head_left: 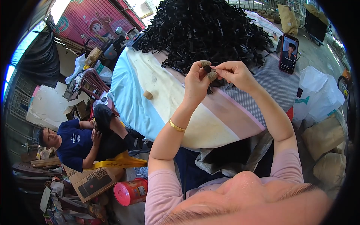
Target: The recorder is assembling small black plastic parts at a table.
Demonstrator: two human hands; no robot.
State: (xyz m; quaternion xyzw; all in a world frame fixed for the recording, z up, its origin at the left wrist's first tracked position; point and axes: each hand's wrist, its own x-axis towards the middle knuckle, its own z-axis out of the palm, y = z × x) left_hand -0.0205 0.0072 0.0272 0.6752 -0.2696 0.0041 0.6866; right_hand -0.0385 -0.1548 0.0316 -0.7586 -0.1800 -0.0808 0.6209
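Observation:
Above the near part of a round, cloth-covered table (157,116), both my hands meet. My left hand (197,84), with tan wrappings on the thumb and forefinger, pinches a small black part (207,69). Fingertips pressed together, my right hand (238,77) touches the end of that part; what exactly it grips is too small to make out. Just beyond my hands rises a big heap of black pieces (202,30), seemingly plastic. A few more dark pieces lie beneath my fingers, partly hidden by them.
A tan roll-shaped piece (148,95) lies on the cloth to the left. An upright phone (288,54) stands at the table's right edge, near white plastic bags (317,95). At left, a seated person (77,142) is beside a red bucket (131,191) and a cardboard box (90,182).

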